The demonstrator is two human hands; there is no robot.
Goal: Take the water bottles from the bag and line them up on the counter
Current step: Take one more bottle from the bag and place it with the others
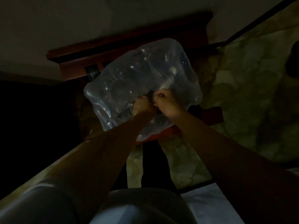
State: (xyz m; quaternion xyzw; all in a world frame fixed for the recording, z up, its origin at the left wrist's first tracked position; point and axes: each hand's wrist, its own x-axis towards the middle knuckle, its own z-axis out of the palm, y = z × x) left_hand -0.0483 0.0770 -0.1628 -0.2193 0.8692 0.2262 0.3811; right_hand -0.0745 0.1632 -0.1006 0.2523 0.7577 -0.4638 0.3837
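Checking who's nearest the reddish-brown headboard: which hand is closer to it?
Right hand, slightly. It grips the clear plastic bag a little farther up toward the headboard; the left hand grips beside it, just below.

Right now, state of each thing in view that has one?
plastic bag: clear, bulging, still closed, both hands at its near edge
water bottles: inside the bag, none out
left hand: fingers clenched on the bag plastic
right hand: fingers pinched on the bag plastic
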